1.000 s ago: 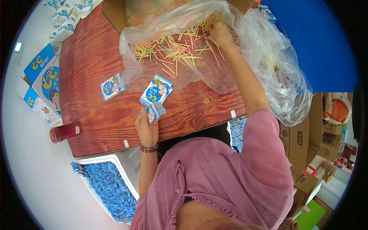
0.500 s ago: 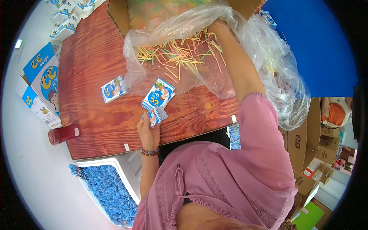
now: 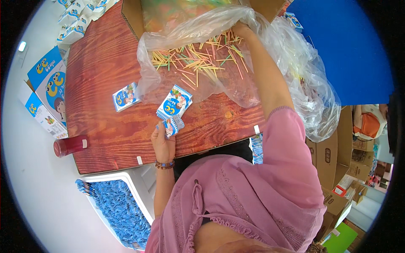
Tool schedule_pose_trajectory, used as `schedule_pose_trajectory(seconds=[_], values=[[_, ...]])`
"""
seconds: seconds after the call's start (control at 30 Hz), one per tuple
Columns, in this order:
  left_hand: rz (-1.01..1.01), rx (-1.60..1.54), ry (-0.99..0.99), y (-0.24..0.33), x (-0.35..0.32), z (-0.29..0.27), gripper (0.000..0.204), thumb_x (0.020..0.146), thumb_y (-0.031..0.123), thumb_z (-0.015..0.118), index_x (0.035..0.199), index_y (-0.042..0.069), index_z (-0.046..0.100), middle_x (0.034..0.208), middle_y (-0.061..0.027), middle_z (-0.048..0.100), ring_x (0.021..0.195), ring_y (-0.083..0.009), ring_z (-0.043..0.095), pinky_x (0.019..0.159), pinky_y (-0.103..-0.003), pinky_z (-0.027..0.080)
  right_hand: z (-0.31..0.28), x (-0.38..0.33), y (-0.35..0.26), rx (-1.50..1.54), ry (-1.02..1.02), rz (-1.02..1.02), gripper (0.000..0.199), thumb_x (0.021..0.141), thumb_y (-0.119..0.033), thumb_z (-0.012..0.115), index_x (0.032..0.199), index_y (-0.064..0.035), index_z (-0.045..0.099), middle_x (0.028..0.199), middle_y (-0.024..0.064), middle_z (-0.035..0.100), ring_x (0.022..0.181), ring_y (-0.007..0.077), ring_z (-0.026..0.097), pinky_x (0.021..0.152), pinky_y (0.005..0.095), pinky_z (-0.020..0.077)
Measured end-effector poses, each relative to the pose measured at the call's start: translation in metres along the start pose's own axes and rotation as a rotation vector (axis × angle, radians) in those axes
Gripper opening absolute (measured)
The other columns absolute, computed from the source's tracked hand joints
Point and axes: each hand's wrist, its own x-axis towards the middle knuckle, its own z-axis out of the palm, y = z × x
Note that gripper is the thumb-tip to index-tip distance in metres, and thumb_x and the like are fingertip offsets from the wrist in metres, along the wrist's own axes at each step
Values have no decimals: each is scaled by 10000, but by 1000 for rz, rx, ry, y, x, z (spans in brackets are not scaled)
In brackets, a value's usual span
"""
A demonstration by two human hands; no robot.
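Note:
My left hand (image 3: 163, 142) grips a small blue-and-white packet (image 3: 171, 127) by its edge, low over the near side of the wooden table (image 3: 97, 143). Just beyond it lie blue-and-white packets (image 3: 174, 102), with more packets (image 3: 125, 97) to their left. My right arm stretches far forward, and my right hand (image 3: 241, 29) is at the mouth of a clear plastic bag (image 3: 147, 48). Thin yellow, pink and green sticks (image 3: 194, 63) lie scattered on the bag's spread plastic beside that hand. Its fingertips are hidden, so what they touch does not show.
A cardboard box (image 3: 132, 17) holding the bag stands at the far side. A red cylindrical container (image 3: 71, 146) is at the left table edge, near a printed carton (image 3: 50, 92). Below, a white tub (image 3: 135, 189) holds many blue packets. Crumpled plastic (image 3: 308, 84) hangs at right.
The view has shifted slightly. My left hand keeps its hold on the packet, and my right hand stays by the sticks at the bag's mouth.

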Motion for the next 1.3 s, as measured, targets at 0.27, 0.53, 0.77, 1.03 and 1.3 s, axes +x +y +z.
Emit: schedule_pose_trajectory(seconds=[0.27,0.53,0.77,1.03,1.3], values=[[47,48,49,1,-4,-9,234,979,249,497,1003,57,629,1005,-58,673,889,-149,634,719,-298,508,102,-55,11,-223,636,-848,398,808,-61,556,1197,21,559,1092,178,641,942,282,635,797,377,496],[54,54,97,1,-6,-15,238,978,252,497,1012,54,625,1013,-56,670,903,-155,636,738,-313,528,155,-77,14,-30,580,-995,269,857,-62,527,1103,22,596,1006,109,659,946,206,601,841,324,453],[37,67,62,-2,-2,-13,243,975,258,504,1007,51,627,1012,-51,668,903,-155,633,740,-313,523,133,-45,25,-56,590,-1106,245,880,-76,522,1085,-2,633,1013,75,670,955,185,593,868,305,429],[48,61,54,-1,-3,-16,256,979,254,495,1020,39,627,1029,-57,665,935,-161,630,763,-327,525,184,-70,54,102,522,-1288,240,930,-146,528,1128,-17,567,1016,72,648,992,163,558,889,308,416],[31,50,20,-3,0,-18,254,982,244,490,1005,35,632,1049,-64,665,967,-173,629,793,-331,522,207,-60,109,-403,922,-1222,248,925,-192,549,1102,-18,543,1040,133,584,994,262,522,915,347,386]])
